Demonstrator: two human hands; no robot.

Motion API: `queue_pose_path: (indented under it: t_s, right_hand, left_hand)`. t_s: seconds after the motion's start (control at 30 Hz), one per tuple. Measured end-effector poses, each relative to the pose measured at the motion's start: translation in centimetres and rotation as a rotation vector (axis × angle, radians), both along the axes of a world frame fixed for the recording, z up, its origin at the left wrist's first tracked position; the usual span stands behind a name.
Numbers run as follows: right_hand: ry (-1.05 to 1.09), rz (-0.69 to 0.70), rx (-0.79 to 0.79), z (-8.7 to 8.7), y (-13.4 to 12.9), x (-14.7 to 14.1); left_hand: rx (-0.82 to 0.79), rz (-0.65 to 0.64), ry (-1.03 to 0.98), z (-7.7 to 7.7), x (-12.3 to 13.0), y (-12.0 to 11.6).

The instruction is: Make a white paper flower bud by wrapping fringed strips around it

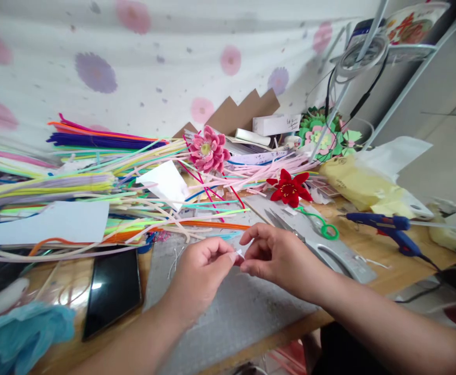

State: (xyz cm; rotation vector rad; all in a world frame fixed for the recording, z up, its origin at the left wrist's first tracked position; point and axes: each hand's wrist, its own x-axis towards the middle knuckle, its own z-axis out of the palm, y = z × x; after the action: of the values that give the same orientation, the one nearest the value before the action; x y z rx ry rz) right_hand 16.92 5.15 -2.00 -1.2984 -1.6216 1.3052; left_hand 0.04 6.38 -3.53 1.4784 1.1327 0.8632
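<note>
My left hand (208, 271) is closed, thumb and forefinger pinching a small white piece (239, 254) too tiny to make out. Right beside it, my right hand (270, 254) is curved with its thumb and forefinger apart, the fingertips close to the white piece. Both hands are above a grey cutting mat (228, 317). Large scissors (331, 258) lie partly behind my right hand, with green-handled scissors (327, 229) beyond them. A red fuzzy flower (289, 188) and a pink fuzzy flower (208, 150) rest farther back.
Bundles of coloured pipe cleaners (75, 182) cover the back left, with white paper (165, 182) among them. A black phone (113, 291) lies left of the mat, near a blue petalled thing (28, 333). To the right are a blue glue gun (384, 224) and a yellow bag (353, 179).
</note>
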Motion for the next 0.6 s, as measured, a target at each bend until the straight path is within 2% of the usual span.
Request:
queue_pose_path:
  t_s: [0.2, 0.33, 0.6]
  right_hand:
    - [0.032, -0.003, -0.059, 0.47, -0.23, -0.03]
    - [-0.020, 0.014, -0.007, 0.50, -0.40, 0.21]
    - [-0.136, 0.070, 0.135, 0.42, -0.21, 0.77]
  left_hand:
    - [-0.030, 0.003, -0.015, 0.23, 0.08, -0.13]
    - [-0.013, -0.008, 0.011, 0.18, 0.05, -0.07]
    - [0.122, -0.014, 0.147, 0.05, -0.21, -0.06]
